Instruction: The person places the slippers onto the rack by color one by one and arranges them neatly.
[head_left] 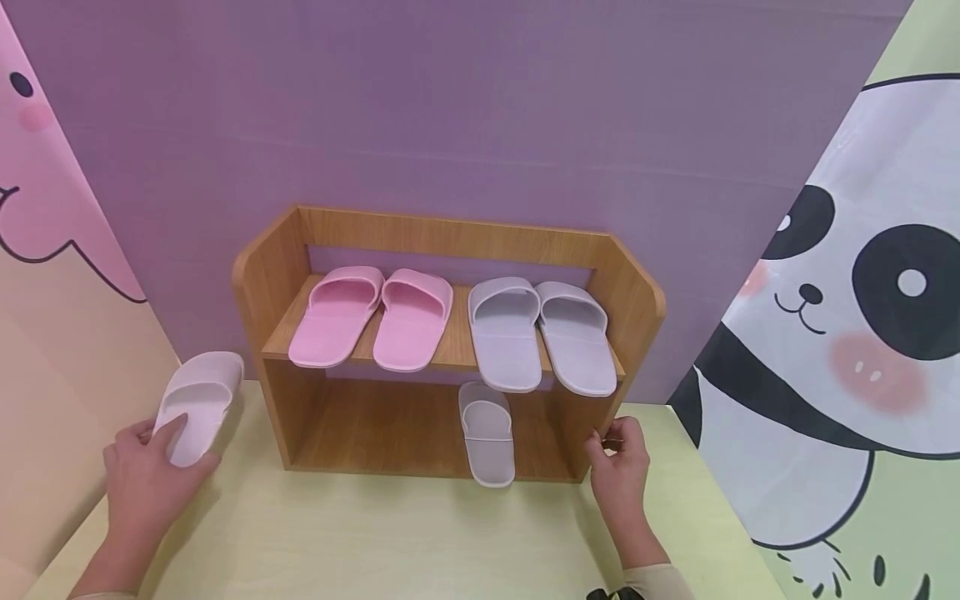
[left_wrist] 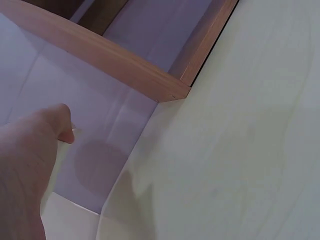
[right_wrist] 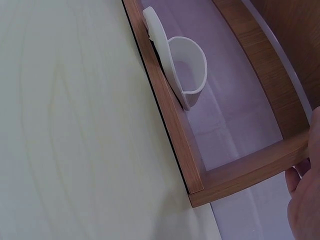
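Observation:
At the left, my left hand (head_left: 146,479) holds a pale, whitish slipper (head_left: 206,372) off the shelf, thumb over its sole. In the left wrist view only a thin edge of that slipper (left_wrist: 56,172) shows past the hand. My right hand (head_left: 624,468) grips the front edge of the right side panel (head_left: 637,325) of a small wooden shoe rack (head_left: 450,233). From the right wrist, fingers (right_wrist: 293,181) appear at the panel's outer side. One whitish slipper (head_left: 491,462) lies on the lower shelf, its toe end jutting over the front edge.
The upper shelf carries a pair of pink slippers (head_left: 412,325) on the left and greyish-lilac slippers (head_left: 506,342) on the right. The rack stands on a pale wood-grain table (head_left: 360,533) against a purple backdrop (head_left: 465,108). A panda panel (head_left: 825,400) borders the right side.

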